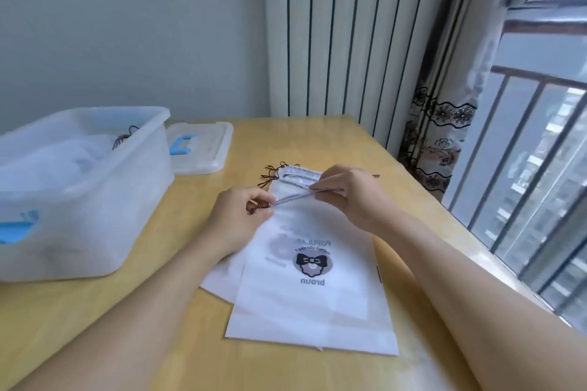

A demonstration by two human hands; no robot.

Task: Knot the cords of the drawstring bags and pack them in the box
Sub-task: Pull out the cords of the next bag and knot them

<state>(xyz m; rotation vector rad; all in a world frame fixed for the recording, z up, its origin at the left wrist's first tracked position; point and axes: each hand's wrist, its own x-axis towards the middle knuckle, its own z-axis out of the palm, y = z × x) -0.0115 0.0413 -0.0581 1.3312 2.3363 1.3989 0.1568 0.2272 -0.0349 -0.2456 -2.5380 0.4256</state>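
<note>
While flat on the table (317, 136), both hands pinching the top bag (311, 295) cord (293, 198).

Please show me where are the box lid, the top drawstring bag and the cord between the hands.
box lid (203, 149): head view, clear top panel.
top drawstring bag (317, 305): head view, plain lower cloth.
cord (293, 199): head view, stretched middle.

Place: I read this as a room in a high-rise flat, a home.
Window: the railing (524, 165) on my right has tower blocks (559, 149) beyond it, seen from high up.
Curtains: I see a striped curtain (343, 35) and a floral lace panel (441, 136).
Furniture: a plain wooden table (317, 140) stands against a bare pale wall (127, 25).
</note>
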